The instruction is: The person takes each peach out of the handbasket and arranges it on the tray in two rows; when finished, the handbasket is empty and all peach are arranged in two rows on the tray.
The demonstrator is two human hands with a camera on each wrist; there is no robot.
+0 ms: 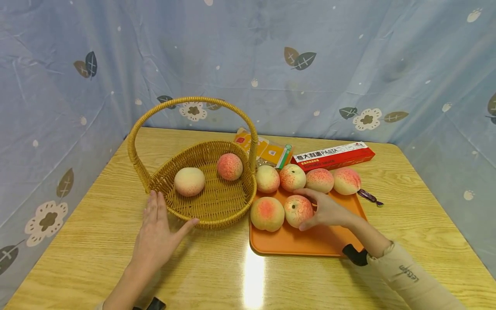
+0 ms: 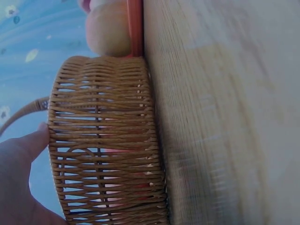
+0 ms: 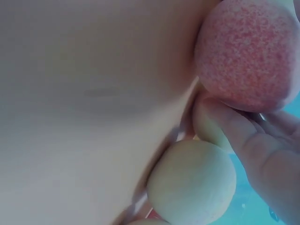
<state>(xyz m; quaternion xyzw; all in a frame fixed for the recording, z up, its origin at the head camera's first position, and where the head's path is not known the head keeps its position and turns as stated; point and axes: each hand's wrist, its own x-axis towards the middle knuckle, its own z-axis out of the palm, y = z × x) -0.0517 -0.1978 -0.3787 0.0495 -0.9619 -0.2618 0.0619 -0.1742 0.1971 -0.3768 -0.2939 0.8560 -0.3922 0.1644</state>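
A wicker basket (image 1: 209, 221) with a tall hoop handle stands on the left and holds a pale peach (image 1: 189, 181) and a redder peach (image 1: 230, 166). My left hand (image 1: 155, 232) rests at its near left side, fingers straight, thumb spread along the front rim; the left wrist view shows the thumb (image 2: 35, 140) at the rim. On the orange tray (image 1: 302, 247), my right hand (image 1: 325, 209) holds a speckled peach (image 1: 297, 211) between thumb and fingers. Left of it sits a yellowish peach (image 1: 267, 214). Behind, several more peaches (image 1: 319, 180) stand in a row.
A red pasta box (image 1: 335, 156) lies behind the tray. To its left, partly behind the basket, is an orange-and-clear package (image 1: 267, 148). One small purple wrapped item (image 1: 370, 196) lies right of the tray. A blue patterned curtain (image 1: 248, 64) surrounds the wooden table (image 1: 418, 215).
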